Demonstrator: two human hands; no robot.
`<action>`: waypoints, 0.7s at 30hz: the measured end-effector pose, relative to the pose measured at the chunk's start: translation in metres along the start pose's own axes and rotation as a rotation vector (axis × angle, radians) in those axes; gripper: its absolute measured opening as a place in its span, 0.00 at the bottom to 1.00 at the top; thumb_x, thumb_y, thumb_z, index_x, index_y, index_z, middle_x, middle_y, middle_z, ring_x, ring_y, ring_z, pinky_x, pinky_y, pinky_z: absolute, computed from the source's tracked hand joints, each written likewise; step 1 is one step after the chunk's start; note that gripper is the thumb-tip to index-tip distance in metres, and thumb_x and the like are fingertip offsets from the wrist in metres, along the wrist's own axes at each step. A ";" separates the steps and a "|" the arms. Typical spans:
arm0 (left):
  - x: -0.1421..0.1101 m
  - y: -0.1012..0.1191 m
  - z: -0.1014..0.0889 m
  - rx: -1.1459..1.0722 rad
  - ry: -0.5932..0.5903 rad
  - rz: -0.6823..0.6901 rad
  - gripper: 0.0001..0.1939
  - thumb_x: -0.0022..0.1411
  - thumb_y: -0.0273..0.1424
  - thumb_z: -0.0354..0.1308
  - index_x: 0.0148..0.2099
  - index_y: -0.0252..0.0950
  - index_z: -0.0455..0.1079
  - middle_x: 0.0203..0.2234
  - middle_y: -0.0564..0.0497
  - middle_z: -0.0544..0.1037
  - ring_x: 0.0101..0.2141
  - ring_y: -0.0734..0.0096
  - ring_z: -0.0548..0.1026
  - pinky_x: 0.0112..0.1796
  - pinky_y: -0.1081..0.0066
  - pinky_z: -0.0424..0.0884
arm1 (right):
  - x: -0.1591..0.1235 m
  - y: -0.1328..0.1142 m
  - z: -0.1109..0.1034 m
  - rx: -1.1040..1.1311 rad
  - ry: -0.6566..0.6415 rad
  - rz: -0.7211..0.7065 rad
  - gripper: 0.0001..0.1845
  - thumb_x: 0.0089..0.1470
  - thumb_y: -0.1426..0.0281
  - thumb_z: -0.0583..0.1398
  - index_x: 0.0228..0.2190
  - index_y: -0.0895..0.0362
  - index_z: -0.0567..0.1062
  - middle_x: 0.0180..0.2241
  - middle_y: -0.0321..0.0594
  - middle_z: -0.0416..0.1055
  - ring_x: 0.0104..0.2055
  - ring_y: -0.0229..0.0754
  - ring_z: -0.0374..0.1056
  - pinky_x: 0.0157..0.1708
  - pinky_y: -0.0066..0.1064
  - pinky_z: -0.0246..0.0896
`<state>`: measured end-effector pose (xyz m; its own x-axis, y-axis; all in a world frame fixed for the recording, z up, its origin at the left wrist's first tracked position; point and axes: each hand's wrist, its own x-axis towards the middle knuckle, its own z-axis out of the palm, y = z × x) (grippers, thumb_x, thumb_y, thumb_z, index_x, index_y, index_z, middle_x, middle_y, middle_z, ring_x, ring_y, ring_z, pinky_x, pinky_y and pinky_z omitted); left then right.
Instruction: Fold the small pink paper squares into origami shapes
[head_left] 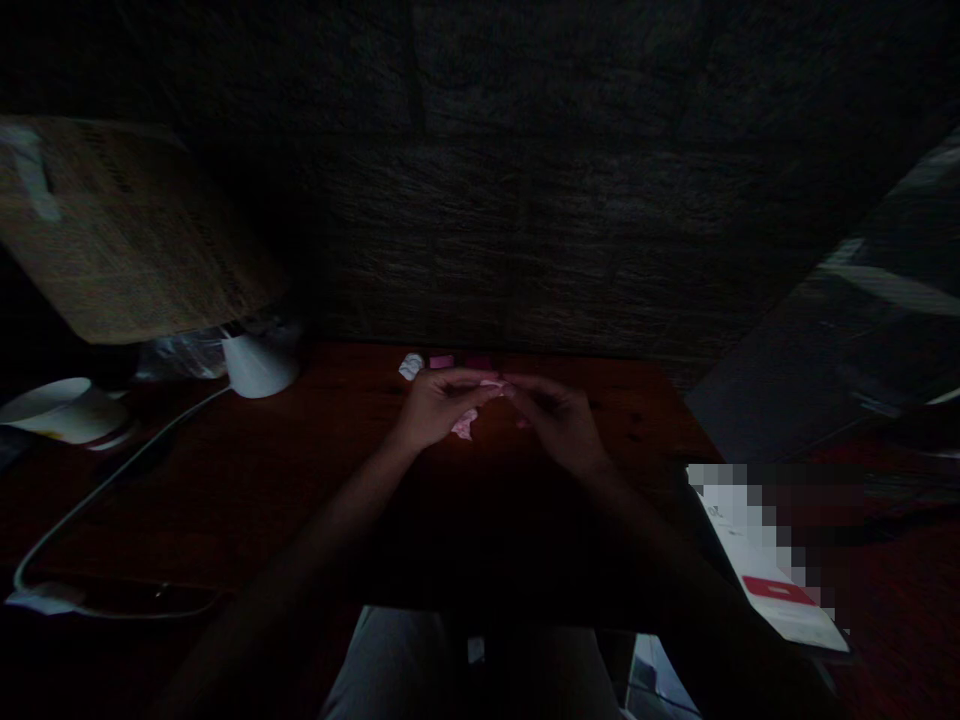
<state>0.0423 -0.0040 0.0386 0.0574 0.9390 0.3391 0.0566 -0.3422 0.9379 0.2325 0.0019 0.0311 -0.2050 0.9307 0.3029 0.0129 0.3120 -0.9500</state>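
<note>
Over the brown wooden table, my left hand and my right hand meet with their fingertips together. Both pinch a small pale pink piece; the dim light does not show whether it is paper or cloth. Just under my left fingers a crumpled pink scrap shows. Behind the hands lie a crumpled white wad, a pink block-like piece and a darker magenta piece. A small reddish bit beside my right fingers is mostly hidden.
On the left stand a lamp with a brown shade and white base, and a white paper cup. A white cord crosses the table. At the right edge lies a white item with a red patch, partly blurred out.
</note>
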 end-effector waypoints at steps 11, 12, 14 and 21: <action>-0.002 0.006 0.004 -0.075 0.029 -0.152 0.15 0.52 0.40 0.73 0.39 0.35 0.83 0.26 0.49 0.83 0.20 0.75 0.74 0.20 0.76 0.70 | -0.002 0.000 0.002 -0.065 -0.039 -0.016 0.19 0.50 0.56 0.70 0.41 0.52 0.85 0.32 0.39 0.83 0.26 0.39 0.73 0.25 0.30 0.67; -0.002 0.007 0.004 -0.077 0.032 -0.151 0.15 0.53 0.40 0.73 0.38 0.35 0.83 0.27 0.49 0.83 0.21 0.74 0.76 0.21 0.76 0.70 | -0.002 0.000 0.002 -0.062 -0.035 -0.011 0.19 0.50 0.56 0.70 0.41 0.52 0.85 0.32 0.39 0.83 0.26 0.39 0.73 0.25 0.30 0.67; -0.001 0.008 0.003 -0.077 0.038 -0.125 0.15 0.53 0.41 0.72 0.38 0.36 0.82 0.29 0.48 0.84 0.26 0.72 0.79 0.24 0.77 0.72 | -0.002 0.001 0.002 -0.052 -0.022 0.005 0.19 0.50 0.56 0.70 0.41 0.53 0.85 0.34 0.40 0.83 0.27 0.40 0.73 0.25 0.30 0.67; 0.000 0.002 0.000 -0.066 -0.013 -0.115 0.20 0.49 0.39 0.75 0.43 0.35 0.83 0.32 0.46 0.85 0.24 0.72 0.78 0.22 0.75 0.72 | 0.000 -0.003 0.000 0.019 -0.004 0.059 0.21 0.47 0.53 0.71 0.39 0.53 0.86 0.33 0.40 0.83 0.28 0.40 0.72 0.26 0.31 0.70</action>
<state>0.0421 -0.0044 0.0411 0.0671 0.9712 0.2287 -0.0020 -0.2291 0.9734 0.2320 0.0013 0.0336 -0.2084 0.9465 0.2465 0.0067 0.2534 -0.9673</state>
